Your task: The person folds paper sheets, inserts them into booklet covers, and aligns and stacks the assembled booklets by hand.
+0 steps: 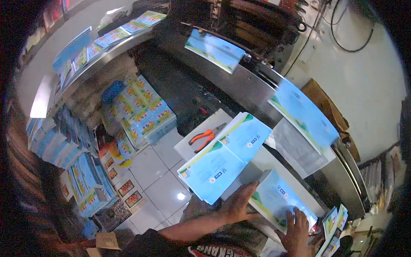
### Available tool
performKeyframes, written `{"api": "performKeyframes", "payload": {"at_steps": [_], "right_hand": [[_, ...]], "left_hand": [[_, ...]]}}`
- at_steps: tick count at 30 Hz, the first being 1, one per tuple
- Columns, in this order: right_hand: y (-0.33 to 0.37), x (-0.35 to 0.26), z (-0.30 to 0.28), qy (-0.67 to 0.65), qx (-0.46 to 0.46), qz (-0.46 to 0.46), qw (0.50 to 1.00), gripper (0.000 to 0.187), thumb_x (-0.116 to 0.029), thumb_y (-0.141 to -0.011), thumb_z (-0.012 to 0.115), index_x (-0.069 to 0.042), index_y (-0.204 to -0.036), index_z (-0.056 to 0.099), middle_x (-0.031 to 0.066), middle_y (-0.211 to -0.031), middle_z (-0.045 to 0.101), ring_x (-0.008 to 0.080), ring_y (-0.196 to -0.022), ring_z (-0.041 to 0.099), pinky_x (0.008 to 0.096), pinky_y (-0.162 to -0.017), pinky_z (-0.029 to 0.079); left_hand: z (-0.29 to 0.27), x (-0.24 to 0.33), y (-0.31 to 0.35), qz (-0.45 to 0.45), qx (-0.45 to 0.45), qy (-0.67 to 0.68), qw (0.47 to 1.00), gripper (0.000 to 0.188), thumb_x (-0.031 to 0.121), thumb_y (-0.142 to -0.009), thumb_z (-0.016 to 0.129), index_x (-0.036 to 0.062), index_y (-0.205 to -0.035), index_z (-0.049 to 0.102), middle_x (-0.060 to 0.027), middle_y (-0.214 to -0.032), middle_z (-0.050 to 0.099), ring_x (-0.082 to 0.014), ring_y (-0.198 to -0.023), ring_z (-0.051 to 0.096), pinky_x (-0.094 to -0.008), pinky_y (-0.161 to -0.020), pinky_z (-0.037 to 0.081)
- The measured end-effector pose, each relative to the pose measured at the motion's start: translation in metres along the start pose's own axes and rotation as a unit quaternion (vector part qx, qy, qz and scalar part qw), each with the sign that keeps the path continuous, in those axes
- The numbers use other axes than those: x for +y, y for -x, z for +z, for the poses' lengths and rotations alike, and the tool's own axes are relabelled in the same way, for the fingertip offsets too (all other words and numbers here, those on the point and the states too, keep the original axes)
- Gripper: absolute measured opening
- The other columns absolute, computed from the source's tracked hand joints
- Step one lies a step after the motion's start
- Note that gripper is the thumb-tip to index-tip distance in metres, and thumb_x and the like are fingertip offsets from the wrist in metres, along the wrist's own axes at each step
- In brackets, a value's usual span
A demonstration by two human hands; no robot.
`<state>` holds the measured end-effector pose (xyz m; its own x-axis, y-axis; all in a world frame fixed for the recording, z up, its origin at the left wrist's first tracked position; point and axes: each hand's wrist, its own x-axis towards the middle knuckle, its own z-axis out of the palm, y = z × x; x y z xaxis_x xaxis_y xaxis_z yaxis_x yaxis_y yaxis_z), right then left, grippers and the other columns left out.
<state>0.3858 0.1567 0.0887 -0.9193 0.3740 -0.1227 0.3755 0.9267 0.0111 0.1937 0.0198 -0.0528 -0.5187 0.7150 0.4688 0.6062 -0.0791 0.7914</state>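
Snugly, the blue stack (278,198) lies between left hand (238,204) and right hand (296,230), gripped by both.

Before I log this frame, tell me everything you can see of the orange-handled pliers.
The pliers have orange-and-black handles and dark, metal-looking jaws narrowing toward the tip. They lie on a pale flat surface, jaws toward the picture's upper right, handles spread toward the lower left. Blue printed sheets are stacked beside them; whether they touch is hard to tell. Neither the left hand nor the right hand touches the pliers.
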Motion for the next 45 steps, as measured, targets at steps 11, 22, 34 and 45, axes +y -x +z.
{"api": "performKeyframes", "payload": {"at_steps": [11,22,34,45], "right_hand": [[-0.039,-0.004,-0.088,-0.266,-0.07,0.385,0.881,0.026,-0.001,-0.076,0.058,-0.002,-0.102,0.065,0.0233,-0.093,0.065,0.0436,-0.089,0.062,0.0447,-0.078,0.05],[-0.222,0.156,-0.155,0.0,0.462,0.027,0.887,0.04,-0.009,-0.095,0.042,-0.011,-0.134,0.052,0.0144,-0.137,0.051,0.0257,-0.123,0.052,0.0357,-0.099,0.044],[-0.202,0.075,-0.022,0.01,0.144,0.01,0.989,0.048,-0.01,-0.084,0.063,-0.009,-0.13,0.05,0.019,-0.13,0.052,0.0377,-0.117,0.052,0.0443,-0.093,0.047],[0.003,0.006,-0.002,0.014,-0.033,-0.004,0.999,0.077,-0.033,-0.069,0.078,-0.004,-0.131,0.044,0.0224,-0.135,0.043,0.0415,-0.122,0.043,0.0474,-0.101,0.038]], "left_hand": [[-0.001,-0.015,0.015,-0.039,-0.012,0.005,0.999,0.096,0.042,-0.075,0.076,-0.0081,-0.14,0.025,-0.0268,-0.146,0.03,-0.043,-0.132,0.034,-0.0463,-0.11,0.03],[0.002,-0.008,0.007,0.011,-0.044,-0.041,0.998,0.09,0.044,-0.082,0.068,-0.0086,-0.142,0.025,-0.0256,-0.147,0.027,-0.0383,-0.134,0.033,-0.0429,-0.113,0.026],[-0.001,-0.004,0.006,-0.045,-0.084,0.006,0.995,0.091,0.048,-0.083,0.067,-0.0111,-0.14,0.027,-0.0268,-0.144,0.032,-0.0377,-0.133,0.035,-0.0419,-0.112,0.028],[0.003,0.003,-0.002,-0.023,-0.021,0.026,0.999,0.107,0.048,-0.069,0.08,-0.0059,-0.142,0.022,-0.0267,-0.143,0.033,-0.0423,-0.128,0.039,-0.0467,-0.108,0.034]]}}
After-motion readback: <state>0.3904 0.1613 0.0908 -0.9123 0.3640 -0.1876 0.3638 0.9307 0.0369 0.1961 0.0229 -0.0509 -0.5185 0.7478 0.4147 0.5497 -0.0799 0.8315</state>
